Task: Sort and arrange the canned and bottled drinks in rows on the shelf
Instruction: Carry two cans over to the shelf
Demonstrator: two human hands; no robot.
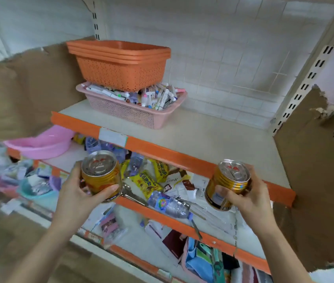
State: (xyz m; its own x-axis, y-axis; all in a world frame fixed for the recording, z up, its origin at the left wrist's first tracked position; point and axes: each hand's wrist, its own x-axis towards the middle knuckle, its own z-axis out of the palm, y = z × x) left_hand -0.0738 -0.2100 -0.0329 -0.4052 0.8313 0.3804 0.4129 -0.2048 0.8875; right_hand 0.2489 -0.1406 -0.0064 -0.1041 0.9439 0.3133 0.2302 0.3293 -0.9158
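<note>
Two gold cans in hand: left can [100, 176] in the left grip [78, 195], right can [228, 183] in the right grip [249, 199].
Each grip is curled round its can, low in the frame, before the orange front edge of the upper shelf [213, 144]. It bears one pink basket [125, 111] under a stack of orange baskets [121, 72], upper centre, with open room on its right half. One plastic bottle [168, 203] lies between the cans.

Stacked baskets [121, 64] sit on tray [133, 113] at shelf's [213, 139] rear left.
</note>
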